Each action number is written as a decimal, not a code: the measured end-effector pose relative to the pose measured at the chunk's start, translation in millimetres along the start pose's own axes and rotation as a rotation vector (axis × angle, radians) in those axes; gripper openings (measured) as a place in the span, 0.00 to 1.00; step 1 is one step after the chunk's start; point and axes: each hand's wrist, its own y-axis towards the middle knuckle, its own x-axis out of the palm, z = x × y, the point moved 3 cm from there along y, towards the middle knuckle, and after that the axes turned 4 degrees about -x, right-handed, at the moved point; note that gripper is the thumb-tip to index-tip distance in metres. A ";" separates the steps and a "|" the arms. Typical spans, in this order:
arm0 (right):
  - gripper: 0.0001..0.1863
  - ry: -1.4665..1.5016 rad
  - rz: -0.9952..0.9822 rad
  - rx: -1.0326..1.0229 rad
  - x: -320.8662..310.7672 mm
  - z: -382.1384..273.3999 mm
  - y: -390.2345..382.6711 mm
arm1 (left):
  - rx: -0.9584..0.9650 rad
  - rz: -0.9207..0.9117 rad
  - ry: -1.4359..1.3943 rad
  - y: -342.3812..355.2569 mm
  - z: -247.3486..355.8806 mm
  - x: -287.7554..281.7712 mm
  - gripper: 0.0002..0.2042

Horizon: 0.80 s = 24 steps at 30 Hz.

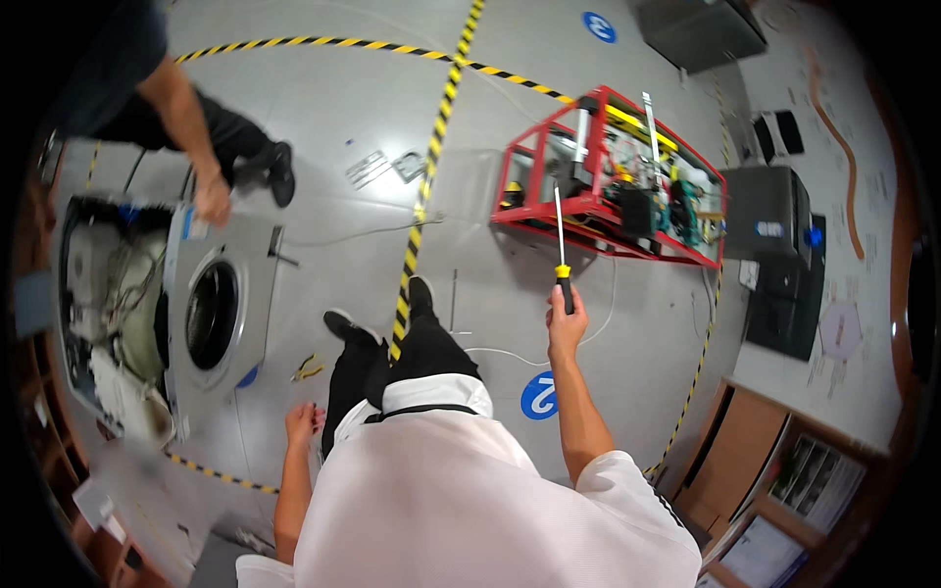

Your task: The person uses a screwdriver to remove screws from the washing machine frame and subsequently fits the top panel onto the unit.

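A screwdriver (562, 271) with a yellow and black handle is in my right hand (567, 325), its long shaft pointing away from me towards the red cart. My right fingers are wrapped round the handle's lower end. Low at my left side hangs my left hand (304, 422), fingers curled in, with nothing visible in it. The nearest thing to it is a pair of pliers (308, 368) with yellow handles on the floor. Beyond the screwdriver's tip stands the red-framed tool cart (549, 210), loaded with power tools and other gear.
At the left, a co-worker's hand (211, 198) rests on an opened washing machine (250, 294) with its inside exposed. Metal parts (369, 169) lie on the floor beyond. A pale cable (495, 351) trails near my feet. Dark bins (769, 211) stand at the right.
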 end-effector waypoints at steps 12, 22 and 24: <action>0.24 -0.384 0.200 -0.416 -65.0 -20.6 190.5 | 0.151 -0.041 -0.024 -26.4 31.9 57.4 0.14; 0.26 -0.793 0.097 -0.413 4.6 -15.3 256.8 | 0.035 0.099 -0.177 -46.4 -50.3 68.8 0.11; 0.28 -0.879 0.050 -0.292 8.3 -11.8 259.7 | -0.005 0.128 -0.223 -54.2 -62.4 75.3 0.11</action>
